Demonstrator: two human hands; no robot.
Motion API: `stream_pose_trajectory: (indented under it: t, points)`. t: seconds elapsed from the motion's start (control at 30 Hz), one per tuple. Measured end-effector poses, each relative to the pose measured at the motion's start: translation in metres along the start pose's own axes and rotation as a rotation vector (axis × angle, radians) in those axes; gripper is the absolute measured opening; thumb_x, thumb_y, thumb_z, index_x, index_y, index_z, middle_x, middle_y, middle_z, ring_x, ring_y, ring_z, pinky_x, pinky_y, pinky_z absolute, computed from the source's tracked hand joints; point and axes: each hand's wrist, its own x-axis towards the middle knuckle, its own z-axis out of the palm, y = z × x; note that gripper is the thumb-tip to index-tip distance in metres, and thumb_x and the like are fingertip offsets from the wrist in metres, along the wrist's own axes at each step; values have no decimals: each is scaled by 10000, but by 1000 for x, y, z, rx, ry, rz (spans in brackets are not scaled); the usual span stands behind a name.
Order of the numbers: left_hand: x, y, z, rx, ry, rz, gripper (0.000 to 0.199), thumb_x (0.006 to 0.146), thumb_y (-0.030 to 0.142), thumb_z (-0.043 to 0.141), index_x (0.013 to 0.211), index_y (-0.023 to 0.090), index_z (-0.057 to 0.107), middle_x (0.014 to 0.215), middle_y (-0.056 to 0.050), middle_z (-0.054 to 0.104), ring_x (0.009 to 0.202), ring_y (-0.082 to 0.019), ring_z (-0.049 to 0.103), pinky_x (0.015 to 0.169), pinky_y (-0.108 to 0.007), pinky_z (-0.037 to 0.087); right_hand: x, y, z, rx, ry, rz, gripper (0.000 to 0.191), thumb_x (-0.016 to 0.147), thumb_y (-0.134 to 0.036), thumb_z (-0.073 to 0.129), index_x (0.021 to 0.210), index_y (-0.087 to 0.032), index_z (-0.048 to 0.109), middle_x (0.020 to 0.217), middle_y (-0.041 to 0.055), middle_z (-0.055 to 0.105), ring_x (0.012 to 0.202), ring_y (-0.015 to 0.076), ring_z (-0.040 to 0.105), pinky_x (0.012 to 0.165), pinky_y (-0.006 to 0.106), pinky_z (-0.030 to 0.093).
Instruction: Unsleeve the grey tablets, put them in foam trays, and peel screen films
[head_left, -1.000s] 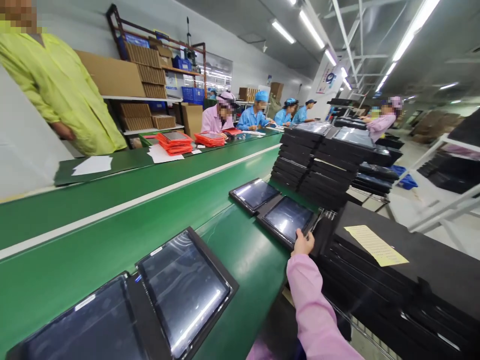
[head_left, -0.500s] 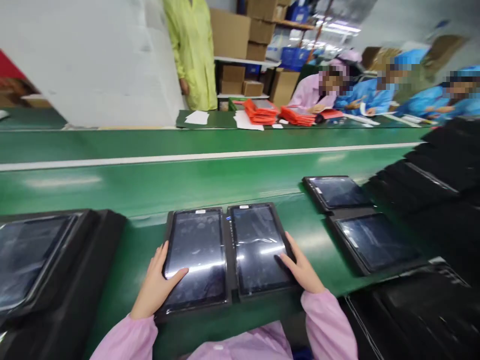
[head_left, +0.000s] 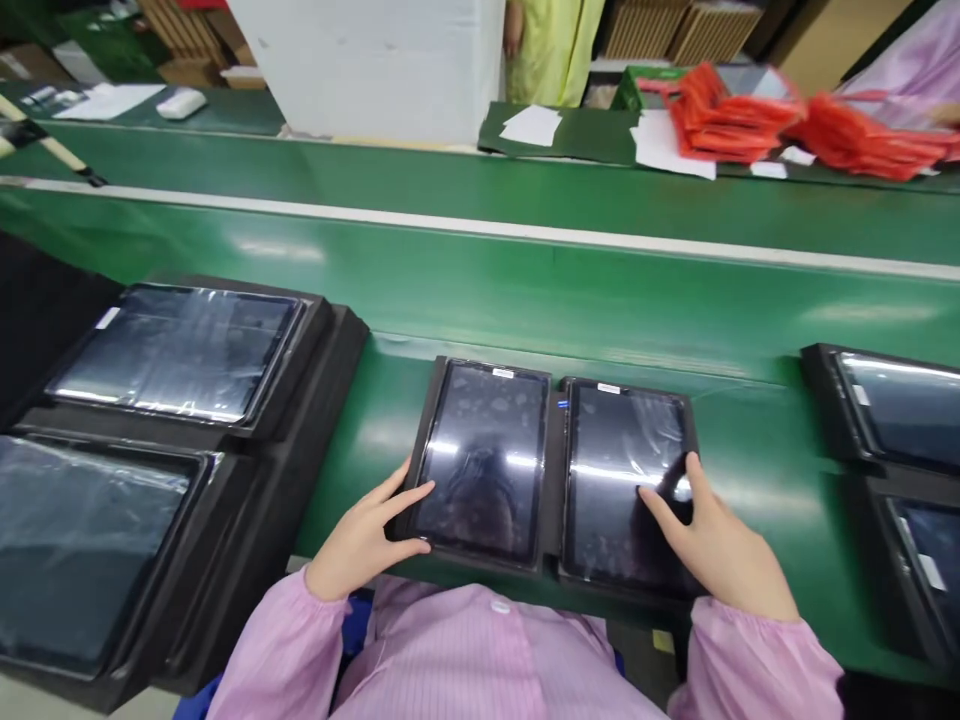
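Two dark tablets in clear film, a left tablet (head_left: 486,450) and a right tablet (head_left: 611,520), lie side by side in a black foam tray (head_left: 553,470) on the green surface. Each has a small white label at its top edge. My left hand (head_left: 367,535) grips the tray's left side, with the thumb and a finger over the left tablet's edge. On the opposite side, my right hand (head_left: 724,550) holds the tray's right edge, its thumb resting on the right tablet's screen. The fingers under or behind the tray edges are partly hidden.
Stacked black foam trays with tablets (head_left: 180,350) stand at left. Another tray with tablets (head_left: 907,400) lies at right. Behind runs a green bench (head_left: 450,185) with a white strip, red pouches (head_left: 727,115), papers (head_left: 531,125) and a white panel (head_left: 375,65). People stand beyond it.
The view has swung left and down, so the tray appears farther right and the left stack shows more. Both hands stay on the tray; the left-hand fingers have shifted slightly along its edge.
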Motion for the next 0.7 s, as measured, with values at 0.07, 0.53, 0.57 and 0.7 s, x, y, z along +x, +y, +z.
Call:
stream_pose_trajectory:
  t: [0.07, 0.53, 0.57, 0.7]
  points:
    - [4, -4, -3, 21, 35, 59, 594, 708, 339, 808, 1277, 365, 639, 1549, -36, 418, 1348, -288, 494, 1107, -421, 426, 4, 6, 6, 5, 42, -15, 906, 870, -733, 362, 1543, -130, 301, 1262, 224, 647, 890, 451, 703, 713, 557, 553]
    - [-1, -20, 23, -391, 342, -100, 246, 939, 434, 497, 815, 224, 530, 1135, -113, 729, 1028, -237, 694, 811, -285, 536, -30, -49, 43, 405, 316, -664, 497, 961, -330, 529, 1441, -227, 449, 1548, 170, 377, 1477, 351, 280, 1131, 614, 336]
    - [-2, -20, 28, -439, 387, -142, 246, 941, 437, 492, 825, 223, 522, 1108, -102, 729, 1003, -227, 690, 794, -279, 529, -33, -54, 44, 408, 294, -724, 462, 965, -295, 525, 1420, -234, 470, 1544, 160, 391, 1481, 340, 278, 1131, 618, 336]
    - [-2, -8, 47, -516, 626, -268, 255, 951, 435, 473, 847, 212, 539, 888, -26, 670, 891, -180, 642, 763, -257, 486, -39, -65, 49, 363, 230, -839, 347, 974, -224, 497, 1314, -215, 563, 1504, 146, 467, 1474, 321, 305, 1139, 652, 299]
